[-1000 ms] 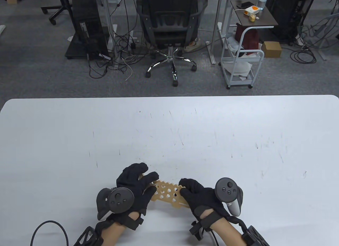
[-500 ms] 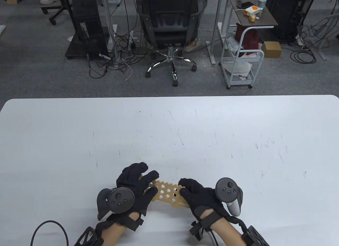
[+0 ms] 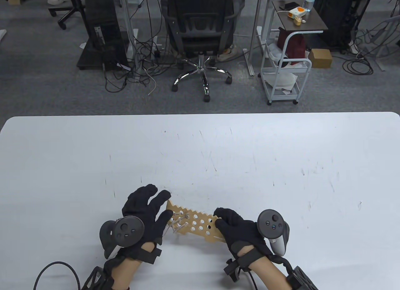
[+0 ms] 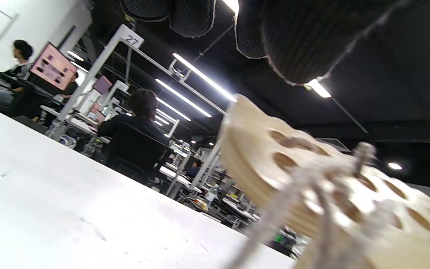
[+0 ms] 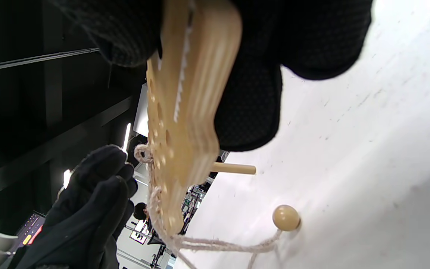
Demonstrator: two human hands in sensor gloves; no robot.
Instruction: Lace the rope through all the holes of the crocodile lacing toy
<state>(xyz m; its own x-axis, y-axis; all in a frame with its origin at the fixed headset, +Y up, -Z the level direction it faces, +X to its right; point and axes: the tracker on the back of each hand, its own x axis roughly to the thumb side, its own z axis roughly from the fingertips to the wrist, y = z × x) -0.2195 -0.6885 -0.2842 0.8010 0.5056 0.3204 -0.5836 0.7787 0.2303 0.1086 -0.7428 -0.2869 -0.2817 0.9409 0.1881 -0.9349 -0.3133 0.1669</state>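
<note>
Your right hand [image 3: 232,227] gripped one end of the crocodile lacing toy [image 3: 200,224], holding it just above the white table [image 3: 250,152] near its front edge. Your left hand [image 3: 147,208] hovered beside the other end with fingers spread, holding nothing. The rope [image 3: 176,224] crossed only a few holes there; most holes still looked unthreaded.

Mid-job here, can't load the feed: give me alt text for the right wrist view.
The right hand grips one end of the wooden crocodile lacing toy, held on edge above the white table. Rope laced through its far holes trails to a wooden bead on the table; the left hand hovers beside the toy.
</note>
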